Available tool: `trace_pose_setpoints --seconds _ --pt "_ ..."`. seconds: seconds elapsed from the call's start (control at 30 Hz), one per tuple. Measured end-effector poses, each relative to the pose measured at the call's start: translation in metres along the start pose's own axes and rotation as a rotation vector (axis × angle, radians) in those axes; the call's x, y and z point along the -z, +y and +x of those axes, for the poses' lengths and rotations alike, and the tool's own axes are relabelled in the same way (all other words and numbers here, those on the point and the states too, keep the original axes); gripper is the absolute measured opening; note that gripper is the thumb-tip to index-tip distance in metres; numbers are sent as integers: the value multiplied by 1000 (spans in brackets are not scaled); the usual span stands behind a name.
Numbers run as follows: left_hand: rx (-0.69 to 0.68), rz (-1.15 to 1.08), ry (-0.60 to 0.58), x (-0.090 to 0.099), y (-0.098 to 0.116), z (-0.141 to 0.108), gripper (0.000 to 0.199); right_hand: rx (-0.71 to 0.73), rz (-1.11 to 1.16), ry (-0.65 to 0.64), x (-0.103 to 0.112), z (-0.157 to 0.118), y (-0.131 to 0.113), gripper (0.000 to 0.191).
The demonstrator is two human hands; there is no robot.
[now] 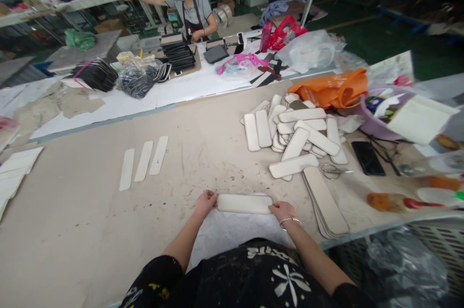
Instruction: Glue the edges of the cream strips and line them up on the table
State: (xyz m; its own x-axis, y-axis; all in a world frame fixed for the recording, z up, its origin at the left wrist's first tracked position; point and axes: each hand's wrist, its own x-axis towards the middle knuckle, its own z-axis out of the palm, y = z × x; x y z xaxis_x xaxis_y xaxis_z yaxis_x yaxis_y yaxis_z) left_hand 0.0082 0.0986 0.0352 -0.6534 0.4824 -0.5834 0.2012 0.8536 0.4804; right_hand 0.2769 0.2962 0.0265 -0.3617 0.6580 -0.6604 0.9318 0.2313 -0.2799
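Observation:
A long white strip with rounded corners and a dark edge lies crosswise at the near side of the table, over a white sheet. My left hand pinches its left end between thumb and fingers. At the right end, my right hand, with a bracelet at the wrist, grips the strip in the same way. A loose pile of similar strips is to the right, beyond my right hand. A neat stack of larger pale strips lies near the table's front edge.
Three thin white strips lie apart at the left. Scissors, a black phone, an orange-filled bottle and a purple basin are at the right. A masked co-worker stands across the table, behind black stacked pieces.

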Motion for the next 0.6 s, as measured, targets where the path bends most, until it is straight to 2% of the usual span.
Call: trace_pose_setpoints --seconds 0.13,0.23,0.37,0.6 --pt "-120 45 79 0 -15 -10 9 1 1 -1 -1 1 1 30" --pt "-150 93 73 -2 -20 -15 11 2 -4 -3 0 1 1 30" --pt "-168 147 44 -4 -15 -14 9 0 -20 -11 1 1 0 31" --pt "-114 197 -14 0 -5 -8 10 -18 -33 -23 4 0 -3 31"
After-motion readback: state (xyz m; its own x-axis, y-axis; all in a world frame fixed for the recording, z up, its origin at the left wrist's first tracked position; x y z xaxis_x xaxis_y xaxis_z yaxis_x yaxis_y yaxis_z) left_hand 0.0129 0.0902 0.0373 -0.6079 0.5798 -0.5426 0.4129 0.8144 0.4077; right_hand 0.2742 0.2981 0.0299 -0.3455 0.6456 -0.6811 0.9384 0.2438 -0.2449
